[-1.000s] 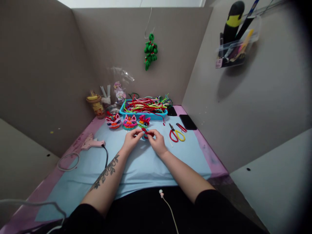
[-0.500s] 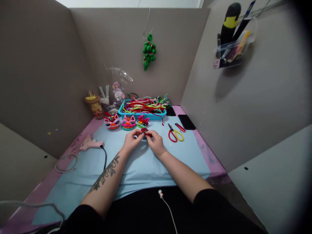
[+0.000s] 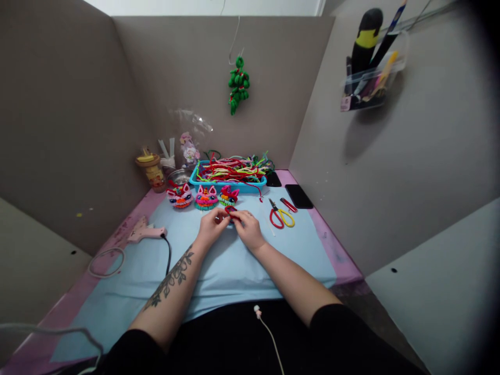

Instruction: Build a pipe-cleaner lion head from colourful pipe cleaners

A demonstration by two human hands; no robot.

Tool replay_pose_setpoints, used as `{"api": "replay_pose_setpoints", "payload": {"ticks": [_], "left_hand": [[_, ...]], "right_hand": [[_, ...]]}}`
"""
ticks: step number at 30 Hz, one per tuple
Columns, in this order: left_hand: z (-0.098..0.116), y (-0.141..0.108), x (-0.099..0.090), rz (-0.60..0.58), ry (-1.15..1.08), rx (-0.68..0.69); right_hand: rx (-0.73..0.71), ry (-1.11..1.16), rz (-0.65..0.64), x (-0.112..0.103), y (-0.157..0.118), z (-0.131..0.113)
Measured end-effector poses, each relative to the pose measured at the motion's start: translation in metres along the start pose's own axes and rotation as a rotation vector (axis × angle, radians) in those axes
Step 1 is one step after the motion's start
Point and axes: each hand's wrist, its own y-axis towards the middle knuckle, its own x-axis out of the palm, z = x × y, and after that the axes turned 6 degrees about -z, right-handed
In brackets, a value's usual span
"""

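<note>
Both my hands meet over the blue cloth, fingers pinched around a small red pipe-cleaner piece [image 3: 231,209] with some darker colour in it. My left hand [image 3: 211,226] grips its left side, and my right hand [image 3: 247,229] grips its right side. Fingers hide most of the piece. Just beyond stand three fuzzy animal heads made of pipe cleaners: a pink-and-red one [image 3: 180,197], a pink-and-teal one [image 3: 206,198] and a red-and-green one [image 3: 228,195].
A blue tray [image 3: 226,188] of colourful pipe cleaners stands behind. Right lie red-and-yellow scissors [image 3: 281,214], a red cutter [image 3: 288,204] and a black phone [image 3: 299,196]. Left are a pink glue gun [image 3: 146,232], its cord and a brown cup [image 3: 153,172]. Grey partitions enclose the table.
The red piece has turned slightly between my fingers, and my right fingers have shifted over it. The rest of the table looks the same.
</note>
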Motion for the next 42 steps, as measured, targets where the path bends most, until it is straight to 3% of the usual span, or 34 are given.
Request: {"api": "replay_pose_setpoints", "payload": {"ticks": [7,17,30,42], "left_hand": [[-0.0014,-0.0011,-0.0004,0.02,-0.022,0.022],[-0.0002,-0.0013,-0.0014,0.065,-0.048,0.002],[-0.0057,-0.0031,0.002,-0.012,0.127,0.163],[-0.0095,-0.0043,0.0028,-0.055,0.21,0.202]], "right_hand": [[-0.031,-0.01,0.023,-0.0017,0.0007,0.0008],[0.053,0.009,0.05,-0.0007,-0.0002,-0.0016],[0.07,0.071,0.019,-0.0004,-0.0005,0.0004],[0.071,-0.017,-0.023,0.0023,-0.001,0.0041]]}}
